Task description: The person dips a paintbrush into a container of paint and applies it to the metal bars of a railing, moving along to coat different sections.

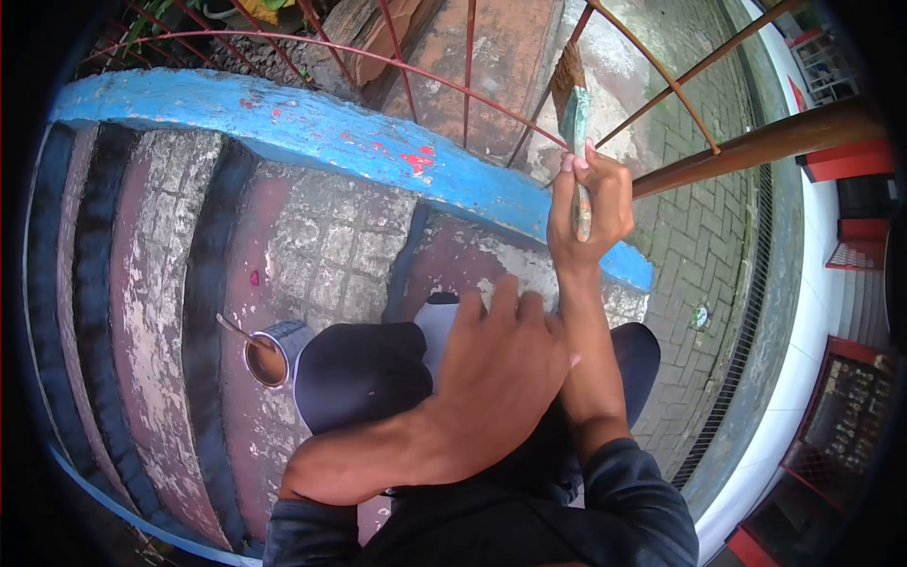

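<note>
A paintbrush [577,118] with brown-coated bristles and a worn, paint-stained handle is pinched in my right hand [593,203]. It points up, its bristles against or very near a thin bar of the metal railing [468,71]. My left hand [501,373] lies back up over my lap, its thumb tip at my right forearm. Its fingers are slightly apart and bent, the fingertips partly hidden, and nothing shows in it. A can of brown paint [267,363], with a stick or handle leaning out, stands on the step left of my knee.
A blue-painted curb [331,142] with red spots runs below the railing. Worn steps [161,283] with dark bands lie at the left. A thick brown rail [756,146] crosses the upper right, above paving [704,265] and a drain grate [746,321]. Rocks lie behind the railing.
</note>
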`<state>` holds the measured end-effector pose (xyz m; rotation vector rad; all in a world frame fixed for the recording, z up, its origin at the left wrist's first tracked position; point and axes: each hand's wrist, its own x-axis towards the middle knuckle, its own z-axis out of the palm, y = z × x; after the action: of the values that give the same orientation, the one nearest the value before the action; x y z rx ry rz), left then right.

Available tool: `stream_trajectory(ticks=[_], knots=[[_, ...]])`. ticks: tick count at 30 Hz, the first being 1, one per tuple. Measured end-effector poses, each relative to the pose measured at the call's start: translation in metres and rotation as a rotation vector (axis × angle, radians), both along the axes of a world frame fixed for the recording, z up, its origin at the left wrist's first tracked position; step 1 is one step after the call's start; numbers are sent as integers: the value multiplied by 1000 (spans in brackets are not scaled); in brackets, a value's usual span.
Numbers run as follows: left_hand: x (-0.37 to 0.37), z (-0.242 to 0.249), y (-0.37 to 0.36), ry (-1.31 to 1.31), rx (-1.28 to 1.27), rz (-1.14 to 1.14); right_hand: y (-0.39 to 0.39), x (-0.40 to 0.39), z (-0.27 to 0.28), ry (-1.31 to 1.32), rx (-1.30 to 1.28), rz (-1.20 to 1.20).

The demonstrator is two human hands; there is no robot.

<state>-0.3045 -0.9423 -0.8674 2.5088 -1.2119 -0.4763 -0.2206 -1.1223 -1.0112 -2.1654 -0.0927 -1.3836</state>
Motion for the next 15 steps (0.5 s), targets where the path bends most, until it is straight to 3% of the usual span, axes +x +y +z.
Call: stream_trajectory(ticks=[3, 4, 6, 8, 9, 15], knots=[[12, 34, 26, -45, -970, 488, 6, 0, 13, -246, -24, 48], [7, 42, 44, -32, -968, 462, 6, 5, 15, -246, -25, 21], [-9, 56, 77, -74, -1847, 353, 4, 15, 16, -325, -17, 70], [-18, 75, 54, -672, -1879, 589, 2, 14, 8, -228, 10, 45], [-11, 62, 52, -648, -1898, 586, 2, 12, 3, -127, 53, 49], [-10, 36, 36, -613, -1953, 684, 3, 7, -5, -137, 95, 164]])
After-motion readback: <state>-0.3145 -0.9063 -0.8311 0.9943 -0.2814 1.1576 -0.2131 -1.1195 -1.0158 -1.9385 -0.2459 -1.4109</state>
